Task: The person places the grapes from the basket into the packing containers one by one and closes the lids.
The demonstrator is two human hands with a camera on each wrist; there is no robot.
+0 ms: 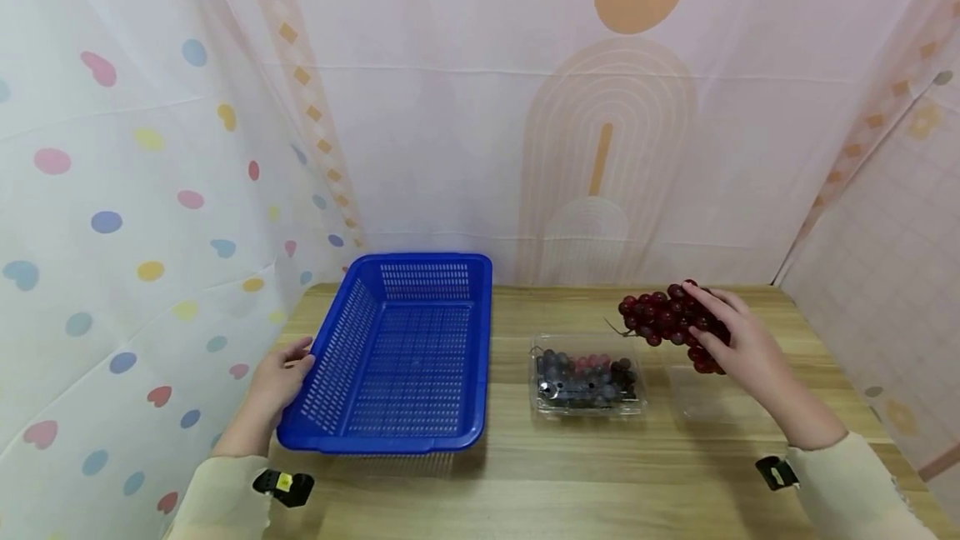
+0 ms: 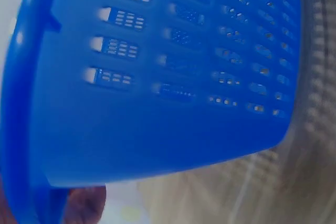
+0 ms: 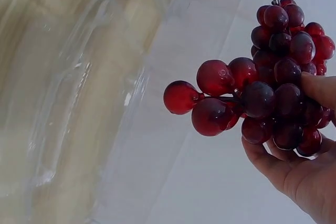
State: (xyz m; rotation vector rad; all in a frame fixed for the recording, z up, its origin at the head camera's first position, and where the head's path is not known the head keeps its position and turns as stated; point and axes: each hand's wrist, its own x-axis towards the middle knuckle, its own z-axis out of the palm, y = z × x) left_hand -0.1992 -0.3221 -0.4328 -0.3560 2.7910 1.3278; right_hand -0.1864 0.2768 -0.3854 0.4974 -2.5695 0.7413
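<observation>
In the head view, my right hand point(image 1: 738, 340) holds a bunch of dark red grapes point(image 1: 660, 317) above the table, at the right. Thumb and fingers pinch it from opposite sides in the right wrist view, where the red grapes point(image 3: 273, 93) hang with a thin stem at the top. Below them is a clear plastic container point(image 1: 705, 407) with nothing visible inside. My left hand point(image 1: 277, 377) grips the left rim of a blue perforated basket point(image 1: 480, 357). In the left wrist view, a fingertip point(image 2: 86, 203) shows behind the rim; the other fingers are hidden.
Between basket and right hand, a clear plastic box point(image 1: 588, 411) holds dark and red grapes point(image 1: 581, 373). All stand on a wood-grain table point(image 1: 570, 482). A patterned curtain point(image 1: 450, 148) hangs behind the table and along both sides.
</observation>
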